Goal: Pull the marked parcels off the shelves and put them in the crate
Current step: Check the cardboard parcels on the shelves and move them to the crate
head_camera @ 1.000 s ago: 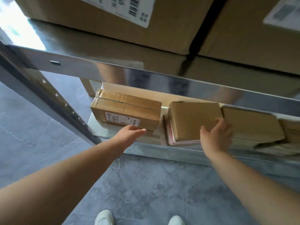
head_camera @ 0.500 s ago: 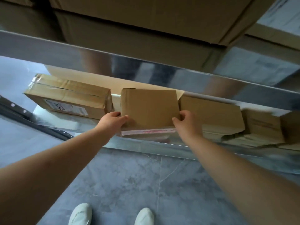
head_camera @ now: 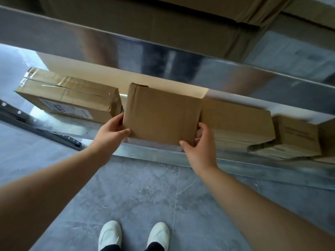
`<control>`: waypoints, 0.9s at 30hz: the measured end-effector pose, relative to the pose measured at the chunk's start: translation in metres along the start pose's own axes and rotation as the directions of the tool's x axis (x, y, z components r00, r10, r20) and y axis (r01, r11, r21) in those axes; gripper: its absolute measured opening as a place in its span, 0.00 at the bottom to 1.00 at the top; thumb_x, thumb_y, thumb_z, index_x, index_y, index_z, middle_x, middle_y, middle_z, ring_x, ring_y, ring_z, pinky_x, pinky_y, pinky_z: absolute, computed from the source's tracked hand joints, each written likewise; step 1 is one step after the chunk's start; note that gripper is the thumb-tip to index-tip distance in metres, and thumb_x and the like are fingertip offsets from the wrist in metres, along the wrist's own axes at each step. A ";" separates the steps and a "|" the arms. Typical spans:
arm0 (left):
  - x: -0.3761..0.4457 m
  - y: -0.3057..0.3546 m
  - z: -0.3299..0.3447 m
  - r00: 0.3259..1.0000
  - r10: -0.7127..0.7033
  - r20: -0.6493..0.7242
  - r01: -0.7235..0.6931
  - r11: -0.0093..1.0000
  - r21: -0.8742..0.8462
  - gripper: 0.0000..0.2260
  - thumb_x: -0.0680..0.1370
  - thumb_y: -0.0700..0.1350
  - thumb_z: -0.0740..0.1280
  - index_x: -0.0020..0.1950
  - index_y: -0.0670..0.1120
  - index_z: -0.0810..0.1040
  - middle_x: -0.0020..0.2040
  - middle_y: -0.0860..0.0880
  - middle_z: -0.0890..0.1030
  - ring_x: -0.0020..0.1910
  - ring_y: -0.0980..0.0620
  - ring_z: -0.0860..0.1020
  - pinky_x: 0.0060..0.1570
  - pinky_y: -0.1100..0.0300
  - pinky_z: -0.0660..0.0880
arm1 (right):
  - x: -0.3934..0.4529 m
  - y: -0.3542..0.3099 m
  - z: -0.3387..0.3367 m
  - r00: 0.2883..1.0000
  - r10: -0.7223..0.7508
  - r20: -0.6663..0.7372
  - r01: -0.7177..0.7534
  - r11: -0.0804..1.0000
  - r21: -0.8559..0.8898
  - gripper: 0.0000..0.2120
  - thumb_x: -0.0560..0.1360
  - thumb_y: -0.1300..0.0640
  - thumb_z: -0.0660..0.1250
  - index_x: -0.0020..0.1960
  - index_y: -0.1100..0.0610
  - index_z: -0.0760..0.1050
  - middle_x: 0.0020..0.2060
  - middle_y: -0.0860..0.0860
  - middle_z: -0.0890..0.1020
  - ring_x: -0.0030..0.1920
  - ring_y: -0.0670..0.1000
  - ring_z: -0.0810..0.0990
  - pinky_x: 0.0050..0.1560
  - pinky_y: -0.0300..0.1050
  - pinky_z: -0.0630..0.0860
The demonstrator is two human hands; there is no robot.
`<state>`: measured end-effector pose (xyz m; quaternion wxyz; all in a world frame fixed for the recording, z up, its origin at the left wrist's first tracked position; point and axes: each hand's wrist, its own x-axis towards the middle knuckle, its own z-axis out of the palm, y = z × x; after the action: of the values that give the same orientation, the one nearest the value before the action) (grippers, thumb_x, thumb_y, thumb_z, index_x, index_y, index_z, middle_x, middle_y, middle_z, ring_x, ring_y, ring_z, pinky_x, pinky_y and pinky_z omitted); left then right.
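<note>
Item: white shoes [head_camera: 133, 234], on grey tiled floor [head_camera: 137, 192], directly below the hands.
Item: left hand [head_camera: 110, 134], clamped on the near left corner of the brown parcel [head_camera: 161, 115]; a second ago it hung free short of the shelf.
Item: right hand [head_camera: 201, 144], gripping the near right corner, thumb on top; earlier it lay higher on the lid.
Item: brown parcel, between the hands, on the lower metal shelf [head_camera: 163, 157], near edge overhanging a white envelope.
Item: taped carton [head_camera: 70, 100], left of the left hand; white label, print illegible.
Item: flat cartons [head_camera: 239, 124], right of the right hand; faint unreadable lettering.
Item: large boxes [head_camera: 181, 20], beyond, on the upper shelf.
</note>
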<state>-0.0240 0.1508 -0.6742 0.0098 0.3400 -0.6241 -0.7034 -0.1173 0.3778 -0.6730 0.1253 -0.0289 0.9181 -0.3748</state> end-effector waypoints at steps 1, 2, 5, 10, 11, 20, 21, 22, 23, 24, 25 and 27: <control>-0.001 -0.004 0.000 1.000 0.027 0.003 -0.026 1.000 -0.007 0.26 0.77 0.25 0.60 0.70 0.46 0.70 0.59 0.49 0.80 0.58 0.53 0.78 0.59 0.60 0.72 | -0.003 0.003 0.003 1.000 -0.004 -0.017 0.004 1.000 0.004 0.33 0.69 0.56 0.76 0.69 0.55 0.65 0.56 0.52 0.72 0.52 0.53 0.77 0.54 0.50 0.77; 0.000 -0.008 0.000 0.999 0.043 -0.001 -0.043 0.999 -0.009 0.25 0.76 0.24 0.60 0.68 0.45 0.69 0.59 0.49 0.79 0.59 0.52 0.77 0.58 0.60 0.73 | -0.005 0.006 0.006 1.000 -0.004 -0.029 0.004 1.000 0.007 0.31 0.69 0.58 0.76 0.67 0.56 0.66 0.56 0.53 0.72 0.51 0.53 0.77 0.53 0.51 0.77; 0.001 -0.020 0.001 0.999 0.051 -0.009 -0.051 0.998 0.037 0.27 0.74 0.22 0.57 0.63 0.50 0.67 0.59 0.50 0.77 0.60 0.53 0.75 0.60 0.58 0.74 | -0.007 0.015 0.014 1.000 0.009 -0.011 -0.008 0.999 0.044 0.25 0.70 0.57 0.74 0.62 0.55 0.66 0.55 0.52 0.75 0.49 0.54 0.79 0.51 0.55 0.79; 0.005 -0.022 0.003 0.999 -0.005 0.045 0.000 0.993 0.120 0.27 0.77 0.34 0.68 0.69 0.50 0.60 0.64 0.48 0.75 0.63 0.52 0.75 0.65 0.54 0.71 | -0.005 0.025 0.015 0.990 0.068 0.120 -0.084 0.987 0.138 0.18 0.73 0.54 0.72 0.56 0.47 0.65 0.50 0.44 0.78 0.50 0.49 0.80 0.48 0.45 0.75; 0.005 -0.022 0.002 0.997 -0.035 0.066 0.027 0.993 0.115 0.29 0.76 0.39 0.71 0.71 0.49 0.59 0.65 0.48 0.75 0.64 0.52 0.74 0.65 0.55 0.71 | -0.007 0.026 0.015 0.986 0.076 0.149 -0.101 0.981 0.164 0.19 0.74 0.53 0.72 0.56 0.47 0.65 0.50 0.43 0.78 0.51 0.49 0.79 0.50 0.44 0.74; -0.002 -0.012 -0.007 0.994 -0.056 0.093 0.047 0.994 0.101 0.39 0.64 0.69 0.69 0.70 0.51 0.67 0.61 0.60 0.76 0.60 0.64 0.74 0.59 0.63 0.69 | -0.014 0.017 0.007 0.967 0.114 0.227 -0.209 0.866 0.454 0.22 0.72 0.41 0.68 0.60 0.49 0.70 0.51 0.40 0.78 0.51 0.37 0.76 0.46 0.31 0.69; -0.002 -0.008 -0.007 0.998 -0.029 0.048 0.025 0.997 0.077 0.34 0.67 0.68 0.67 0.68 0.54 0.69 0.59 0.62 0.76 0.58 0.66 0.74 0.59 0.62 0.69 | -0.011 0.016 0.005 0.977 0.112 0.184 -0.188 0.861 0.473 0.18 0.74 0.40 0.65 0.58 0.49 0.71 0.49 0.41 0.78 0.48 0.38 0.76 0.46 0.33 0.69; -0.001 -0.005 -0.007 1.000 -0.010 0.006 0.010 0.998 0.058 0.30 0.69 0.68 0.66 0.66 0.55 0.71 0.57 0.62 0.76 0.58 0.66 0.73 0.62 0.60 0.69 | -0.008 0.013 0.003 0.984 0.114 0.138 -0.168 0.855 0.491 0.14 0.76 0.40 0.64 0.55 0.48 0.72 0.47 0.41 0.78 0.47 0.39 0.76 0.47 0.36 0.71; 0.000 -0.001 -0.008 1.000 0.005 -0.021 -0.004 0.999 0.044 0.25 0.71 0.69 0.65 0.62 0.57 0.73 0.56 0.62 0.77 0.58 0.65 0.73 0.64 0.57 0.68 | -0.004 0.012 0.001 0.988 0.121 0.096 -0.153 0.847 0.509 0.12 0.77 0.40 0.64 0.53 0.47 0.72 0.47 0.41 0.78 0.47 0.41 0.76 0.50 0.39 0.72; 0.001 0.002 -0.009 0.999 0.010 -0.038 -0.008 0.999 0.039 0.20 0.72 0.68 0.65 0.58 0.58 0.75 0.54 0.61 0.78 0.58 0.63 0.74 0.66 0.55 0.68 | 0.000 0.010 -0.001 0.990 0.125 0.070 -0.144 0.839 0.525 0.10 0.76 0.41 0.64 0.52 0.46 0.73 0.47 0.42 0.78 0.48 0.42 0.76 0.52 0.41 0.73; 0.002 0.004 -0.010 0.999 0.018 -0.045 -0.016 0.999 0.038 0.16 0.74 0.66 0.65 0.55 0.58 0.76 0.53 0.60 0.80 0.58 0.61 0.76 0.66 0.54 0.69 | 0.003 0.009 -0.002 0.991 0.123 0.061 -0.136 0.837 0.530 0.10 0.76 0.43 0.64 0.52 0.47 0.74 0.48 0.43 0.79 0.49 0.44 0.77 0.53 0.42 0.73; 0.003 0.007 -0.009 0.998 0.027 -0.050 -0.025 0.999 0.035 0.09 0.78 0.56 0.67 0.55 0.55 0.78 0.52 0.57 0.82 0.55 0.61 0.78 0.63 0.58 0.72 | 0.005 0.006 -0.006 0.993 0.104 0.057 -0.118 0.841 0.529 0.10 0.76 0.50 0.68 0.56 0.53 0.76 0.48 0.46 0.81 0.48 0.46 0.78 0.50 0.38 0.74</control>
<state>-0.0246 0.1401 -0.6691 0.0288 0.3498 -0.6401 -0.6835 -0.1232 0.3857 -0.6738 0.1617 0.0551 0.7772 -0.6056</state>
